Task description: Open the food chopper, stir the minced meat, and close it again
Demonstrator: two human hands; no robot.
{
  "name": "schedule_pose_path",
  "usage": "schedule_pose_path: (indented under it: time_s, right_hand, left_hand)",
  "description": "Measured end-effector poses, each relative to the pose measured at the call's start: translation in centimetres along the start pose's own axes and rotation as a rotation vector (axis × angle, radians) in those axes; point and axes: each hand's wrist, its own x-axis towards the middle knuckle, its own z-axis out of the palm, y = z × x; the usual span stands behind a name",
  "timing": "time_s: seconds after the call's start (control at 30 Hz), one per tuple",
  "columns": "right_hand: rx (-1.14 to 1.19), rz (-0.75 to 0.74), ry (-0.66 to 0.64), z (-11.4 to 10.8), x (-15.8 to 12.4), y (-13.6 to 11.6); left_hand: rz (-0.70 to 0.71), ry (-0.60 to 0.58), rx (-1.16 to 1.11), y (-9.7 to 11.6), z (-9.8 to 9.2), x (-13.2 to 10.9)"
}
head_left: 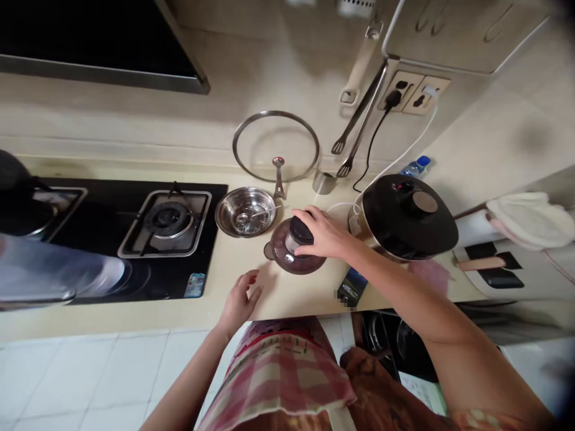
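My right hand (321, 232) is wrapped round a small clear jar with a black top (300, 229). The jar stands on a round, dark purplish translucent dish (305, 267) with a small tab at its left; whether the jar is separate from the dish I cannot tell. Over the counter's front edge hovers my left hand (240, 302), empty, its fingers loosely bent and the thumb apart. Left of the dish sits a shiny steel bowl (229, 218) with a thin, light-coloured utensil (265, 211) in it.
Behind the bowl a glass pot lid (254, 146) leans on the wall. A steel cup (323, 182) and a black-lidded electric cooker (404, 218) stand to the right. A phone (353, 287) lies near the edge. The gas hob (168, 221) is at left, beneath a range hood (90, 72).
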Motion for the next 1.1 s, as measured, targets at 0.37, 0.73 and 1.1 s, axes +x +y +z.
schedule_pose_path:
  time_s: [0.37, 0.73, 1.1]
  right_hand:
    - [-0.043, 0.092, 0.119, -5.7, 2.0, 1.0]
    - [-0.127, 0.242, 0.073, 0.5, 8.3, 7.5]
    - [0.054, 0.367, 0.019, 5.5, 7.8, 10.5]
  left_hand:
    - [-0.018, 0.009, -0.119, 3.7, 0.1, 5.9]
    - [-0.194, 0.03, 0.142, 5.8, 0.2, 7.6]
    - [-0.298, -0.008, 0.059, 6.8, 0.3, 7.8]
